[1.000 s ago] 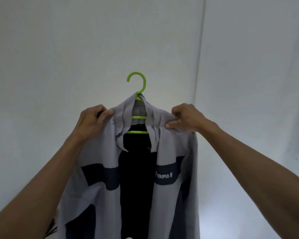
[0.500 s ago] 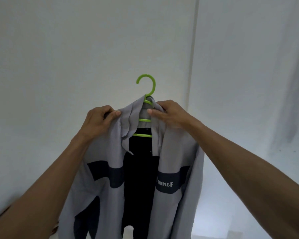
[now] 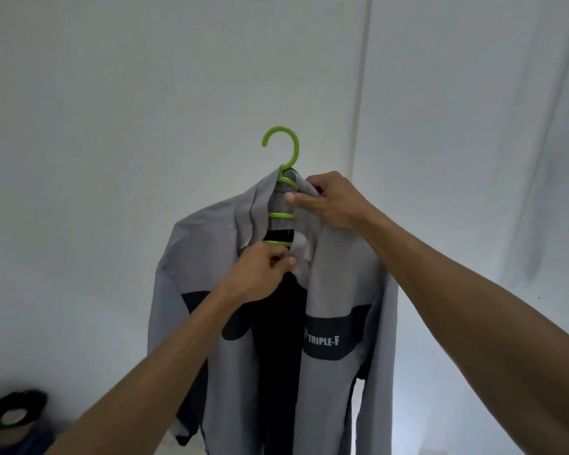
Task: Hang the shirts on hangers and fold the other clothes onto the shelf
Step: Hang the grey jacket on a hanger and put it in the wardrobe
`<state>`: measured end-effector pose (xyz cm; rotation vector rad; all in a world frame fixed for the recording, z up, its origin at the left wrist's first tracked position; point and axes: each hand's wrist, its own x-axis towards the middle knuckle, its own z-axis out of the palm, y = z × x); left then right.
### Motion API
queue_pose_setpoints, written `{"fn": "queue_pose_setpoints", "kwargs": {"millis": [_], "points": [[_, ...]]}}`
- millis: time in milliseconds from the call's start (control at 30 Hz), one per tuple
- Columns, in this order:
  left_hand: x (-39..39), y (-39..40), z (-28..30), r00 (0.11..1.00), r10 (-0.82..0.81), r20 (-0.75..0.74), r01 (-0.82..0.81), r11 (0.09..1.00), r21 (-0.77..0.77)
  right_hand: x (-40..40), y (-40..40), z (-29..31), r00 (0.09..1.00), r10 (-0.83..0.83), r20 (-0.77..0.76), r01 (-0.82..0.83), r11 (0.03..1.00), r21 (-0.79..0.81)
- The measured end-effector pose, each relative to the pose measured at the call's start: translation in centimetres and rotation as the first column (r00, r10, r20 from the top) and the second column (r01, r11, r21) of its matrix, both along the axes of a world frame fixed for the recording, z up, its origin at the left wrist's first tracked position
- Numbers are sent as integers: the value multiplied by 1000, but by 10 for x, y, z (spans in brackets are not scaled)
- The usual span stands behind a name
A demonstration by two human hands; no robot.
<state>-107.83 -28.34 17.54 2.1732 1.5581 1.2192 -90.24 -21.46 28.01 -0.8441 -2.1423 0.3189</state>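
Both hands — left hand (image 3: 260, 274), right hand (image 3: 334, 201) — pinch grey shirt (image 3: 339, 284) on green hanger (image 3: 281, 178).

We see a grey shirt (image 3: 339, 290) with dark panels and "TRIPLE-F" lettering draped, front open, on 1 upright green hanger (image 3: 281, 178).

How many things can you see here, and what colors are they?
Green hanger: 1
Grey shirt: 1
Hands: 2, left hand and right hand, both holding the shirt
Dark pile, bottom left, unclear: 1
Total: 5

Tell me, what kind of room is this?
Probably a plain room at home, perhaps a bedroom corner. Bare white walls meet behind a grey shirt on a green hanger, and dark clothes lie low down.
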Motion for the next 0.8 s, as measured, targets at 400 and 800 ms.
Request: {"fn": "queue_pose_setpoints", "kwargs": {"millis": [400,800], "points": [[36,-22,30,860,2,510,-169,945,281,12,1,-1,996,-76,38,74,997,34],[23,-11,-2,945,328,16,-315,920,-232,14,5,-9,998,-53,20,52,996,70]]}}
